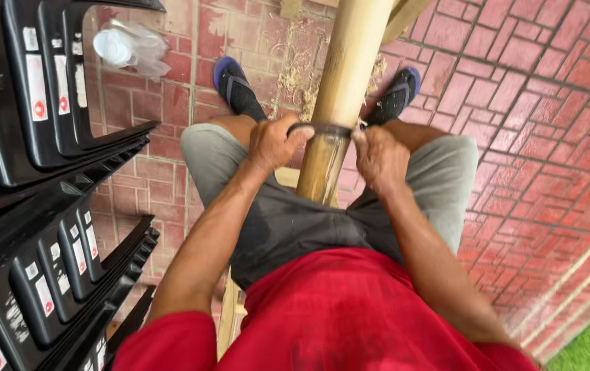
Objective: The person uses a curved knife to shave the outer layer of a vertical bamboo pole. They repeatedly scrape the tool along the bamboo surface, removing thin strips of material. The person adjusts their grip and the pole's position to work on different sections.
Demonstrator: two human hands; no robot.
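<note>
Gripping one curved blade [329, 128] across one bamboo pole [346, 75].

1. A thick, pale yellow bamboo pole [346, 75] slants upward between the person's knees, its lower part greener and glossier.
2. A dark curved blade [328, 128] lies crosswise against the pole's front.

A red short-sleeved shirt [350, 316], grey shorts [288, 220] and dark flip-flops with blue soles [236, 86].
</note>
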